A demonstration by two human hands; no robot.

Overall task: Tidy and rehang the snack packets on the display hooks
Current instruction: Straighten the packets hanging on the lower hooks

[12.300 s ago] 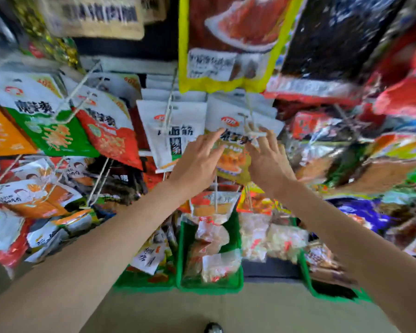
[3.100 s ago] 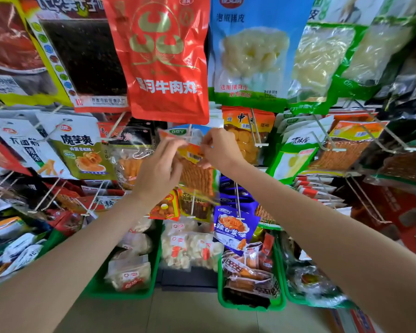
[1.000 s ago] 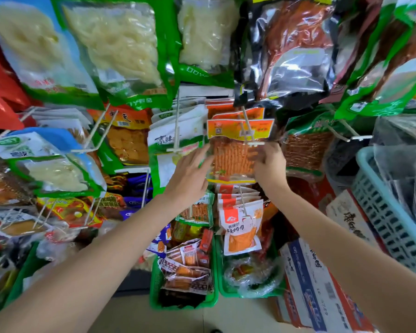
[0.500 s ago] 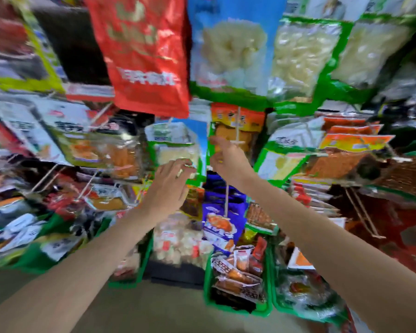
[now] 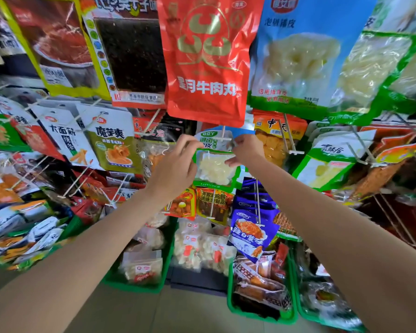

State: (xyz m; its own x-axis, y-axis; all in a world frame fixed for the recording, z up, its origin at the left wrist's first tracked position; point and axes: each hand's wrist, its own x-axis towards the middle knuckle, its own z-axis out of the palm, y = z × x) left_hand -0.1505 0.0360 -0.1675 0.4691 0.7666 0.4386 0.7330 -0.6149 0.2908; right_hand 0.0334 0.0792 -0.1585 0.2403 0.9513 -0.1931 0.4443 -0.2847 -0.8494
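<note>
A green-edged clear packet (image 5: 215, 168) of pale white pieces hangs at the middle of the display, on a white hook (image 5: 223, 137) under a big red bag (image 5: 207, 58). My left hand (image 5: 175, 164) grips the packet's left edge, thumb on its front. My right hand (image 5: 245, 150) pinches its upper right corner beside the hook's tip. Both arms reach up from the bottom of the view.
Rows of white hooks carry packets all around: white and olive ones (image 5: 113, 143) to the left, orange ones (image 5: 276, 138) to the right, blue ones (image 5: 251, 229) below. Green bins (image 5: 262, 316) of loose snacks stand on the floor.
The view has steadied on the middle of the rack. Both hands have risen and closed in on the green-edged packet, each now holding a side of it.
</note>
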